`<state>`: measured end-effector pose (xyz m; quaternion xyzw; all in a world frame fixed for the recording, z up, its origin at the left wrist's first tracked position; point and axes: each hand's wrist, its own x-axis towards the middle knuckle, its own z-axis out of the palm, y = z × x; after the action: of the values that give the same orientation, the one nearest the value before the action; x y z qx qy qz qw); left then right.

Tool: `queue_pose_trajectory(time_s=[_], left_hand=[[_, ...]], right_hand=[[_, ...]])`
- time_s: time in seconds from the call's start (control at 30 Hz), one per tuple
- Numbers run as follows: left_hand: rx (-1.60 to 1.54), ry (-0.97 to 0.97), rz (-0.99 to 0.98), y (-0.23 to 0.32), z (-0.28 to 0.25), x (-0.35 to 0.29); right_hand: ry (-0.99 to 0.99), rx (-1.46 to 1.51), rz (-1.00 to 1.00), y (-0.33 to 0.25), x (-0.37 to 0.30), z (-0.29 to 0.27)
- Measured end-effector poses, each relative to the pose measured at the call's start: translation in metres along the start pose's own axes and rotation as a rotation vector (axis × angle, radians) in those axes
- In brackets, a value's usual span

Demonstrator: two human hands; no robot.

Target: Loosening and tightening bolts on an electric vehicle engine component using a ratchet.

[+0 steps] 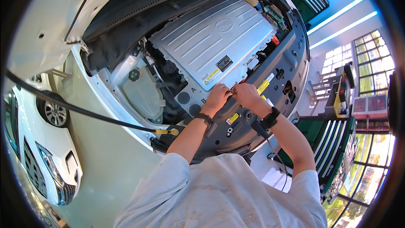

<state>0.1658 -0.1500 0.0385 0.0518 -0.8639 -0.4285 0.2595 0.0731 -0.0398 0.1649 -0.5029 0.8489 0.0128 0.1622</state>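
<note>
Both hands meet at the near edge of a large silver ribbed metal cover (202,38) in a car's engine bay. My left hand (217,99) is closed, its fingertips pinched together. My right hand (248,95) is closed too, fingertips against those of the left. Something small and partly metallic shows between them, too hidden to name. A bit of red and black shows just beyond the right fingers. Under the hands lies the dark front panel (223,120) with yellow labels. Dark bands circle both wrists.
A translucent fluid tank (142,88) with a dark cap sits left of the cover. A black prop rod (97,111) with a yellow end crosses at left. Another white car (42,139) stands further left. On the right are a green tool cabinet (327,147) and a workbench (337,93).
</note>
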Motion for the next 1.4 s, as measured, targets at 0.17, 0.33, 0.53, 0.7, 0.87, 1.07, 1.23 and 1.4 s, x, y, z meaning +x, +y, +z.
queue_pose_trajectory(time_s=[0.17, 0.33, 0.53, 0.7, 0.87, 1.07, 1.23, 1.4], left_hand=[[0.054, -0.048, -0.041, -0.001, 0.008, -0.001], [0.019, -0.015, -0.013, -0.002, 0.007, 0.002], [0.055, -0.089, -0.006, 0.001, 0.006, 0.009], [0.067, -0.116, -0.028, -0.005, 0.007, 0.005], [0.086, -0.093, 0.010, 0.000, 0.009, 0.002], [0.105, -0.089, -0.048, 0.001, 0.010, 0.003], [0.077, -0.120, -0.043, 0.003, 0.009, 0.003], [0.078, -0.059, -0.001, -0.001, 0.006, 0.001]], right_hand=[[0.103, -0.346, -0.282, 0.006, 0.006, -0.004], [-0.126, -0.072, 0.065, -0.012, 0.005, -0.006], [0.008, -0.294, -0.211, -0.006, 0.005, -0.005], [0.007, -0.319, -0.252, -0.009, 0.009, -0.018], [-0.094, 0.150, 0.012, -0.007, -0.005, -0.007], [-0.042, -0.368, -0.267, 0.001, 0.014, -0.007], [-0.179, -0.115, -0.123, 0.009, 0.016, -0.012], [-0.283, 0.251, 0.122, -0.002, 0.018, 0.007]])
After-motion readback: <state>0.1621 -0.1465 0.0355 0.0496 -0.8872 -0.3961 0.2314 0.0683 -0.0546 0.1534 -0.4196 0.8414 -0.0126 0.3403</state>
